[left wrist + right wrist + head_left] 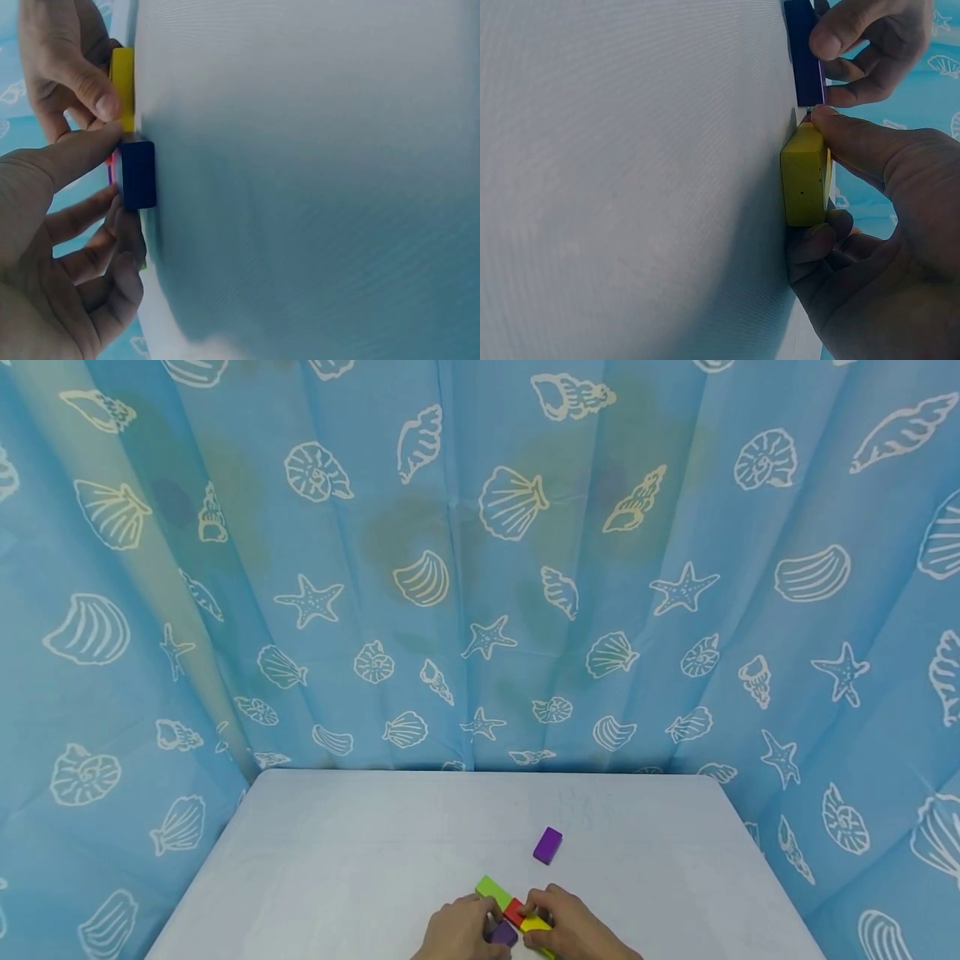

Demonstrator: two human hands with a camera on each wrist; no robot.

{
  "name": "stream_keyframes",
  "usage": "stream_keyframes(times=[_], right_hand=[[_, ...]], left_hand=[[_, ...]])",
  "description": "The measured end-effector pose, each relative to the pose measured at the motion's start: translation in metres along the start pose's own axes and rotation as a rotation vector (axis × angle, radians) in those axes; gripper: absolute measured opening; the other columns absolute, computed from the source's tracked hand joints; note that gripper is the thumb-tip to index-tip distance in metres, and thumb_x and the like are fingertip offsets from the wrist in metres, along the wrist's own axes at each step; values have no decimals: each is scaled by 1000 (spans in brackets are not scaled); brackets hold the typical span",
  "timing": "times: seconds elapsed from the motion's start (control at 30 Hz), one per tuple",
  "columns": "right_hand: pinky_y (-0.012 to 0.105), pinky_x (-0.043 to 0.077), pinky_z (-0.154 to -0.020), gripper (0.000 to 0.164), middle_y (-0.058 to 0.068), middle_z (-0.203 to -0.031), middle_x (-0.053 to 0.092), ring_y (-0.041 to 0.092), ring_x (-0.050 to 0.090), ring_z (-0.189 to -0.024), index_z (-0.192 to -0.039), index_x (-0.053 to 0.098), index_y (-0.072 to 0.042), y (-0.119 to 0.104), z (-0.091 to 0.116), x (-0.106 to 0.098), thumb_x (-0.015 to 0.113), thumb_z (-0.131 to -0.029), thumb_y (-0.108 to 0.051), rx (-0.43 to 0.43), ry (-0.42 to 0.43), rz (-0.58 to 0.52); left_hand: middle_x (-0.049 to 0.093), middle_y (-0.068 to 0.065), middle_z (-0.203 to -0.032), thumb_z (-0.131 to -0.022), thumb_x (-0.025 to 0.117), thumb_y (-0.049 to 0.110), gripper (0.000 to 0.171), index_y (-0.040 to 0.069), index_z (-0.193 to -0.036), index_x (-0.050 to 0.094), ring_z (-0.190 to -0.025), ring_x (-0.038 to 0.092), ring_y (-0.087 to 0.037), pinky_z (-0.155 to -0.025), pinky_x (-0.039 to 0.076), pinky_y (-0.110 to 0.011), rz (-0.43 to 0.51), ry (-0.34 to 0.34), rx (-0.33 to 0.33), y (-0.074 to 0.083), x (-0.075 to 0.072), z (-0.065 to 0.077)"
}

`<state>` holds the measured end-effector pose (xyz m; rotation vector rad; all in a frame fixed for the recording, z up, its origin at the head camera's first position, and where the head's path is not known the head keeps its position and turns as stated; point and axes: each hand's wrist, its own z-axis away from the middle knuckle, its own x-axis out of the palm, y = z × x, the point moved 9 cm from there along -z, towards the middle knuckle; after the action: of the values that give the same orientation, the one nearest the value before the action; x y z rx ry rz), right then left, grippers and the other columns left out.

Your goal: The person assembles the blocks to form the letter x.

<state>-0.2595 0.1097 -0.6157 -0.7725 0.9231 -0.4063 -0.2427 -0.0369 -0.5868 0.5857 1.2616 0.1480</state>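
Note:
Low at the front of the table, my left hand holds a purple block between thumb and fingers; in the left wrist view that block looks dark blue. Beside it, my right hand grips a yellow block, its thumb on one end and fingers round the other in the right wrist view. A red block lies between the yellow block and a light green block, the three forming a slanting row. The purple block sits against the near side of this row, partly hidden by my left fingers.
A second purple block lies by itself farther back on the white table. Blue curtains with white shell and starfish prints hang behind the table and along both sides.

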Motion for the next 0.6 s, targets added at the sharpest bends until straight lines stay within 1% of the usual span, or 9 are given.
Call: stream_keyframes(times=[0.17, 0.4, 0.5, 0.6], right_hand=[[48, 53, -82, 17, 4, -97, 55, 23, 54, -88, -104, 67, -17, -2, 1, 0, 76, -91, -24, -47, -6, 8], [49, 53, -83, 18, 5, -97, 55, 24, 54, -88, -104, 66, -16, -2, 2, 0, 75, -91, -25, -41, -1, 12], [49, 53, -83, 18, 5, -96, 55, 24, 54, -88, -104, 66, -16, -2, 2, 0, 76, -91, -25, -44, 3, 17], [50, 53, -83, 18, 5, -96, 55, 24, 54, -88, -103, 66, -16, -3, 2, -1, 76, -91, -25, -50, 5, 21]], left_hand=[[56, 9, -74, -74, 88, 39, 35, 17, -95, 71, -62, 52, -6, -56, 45, -28, 14, 23, -25, -1, 1, -2], [56, 8, -73, -75, 87, 40, 37, 15, -95, 70, -61, 52, -8, -55, 46, -29, 8, 24, -55, -1, 4, -5], [56, 8, -74, -75, 87, 41, 37, 15, -95, 70, -61, 52, -8, -55, 46, -29, 9, 21, -50, -1, 4, -5], [56, 9, -73, -76, 86, 42, 35, 17, -95, 70, -61, 52, -7, -55, 46, -28, -6, 39, -14, 0, 2, -6]])
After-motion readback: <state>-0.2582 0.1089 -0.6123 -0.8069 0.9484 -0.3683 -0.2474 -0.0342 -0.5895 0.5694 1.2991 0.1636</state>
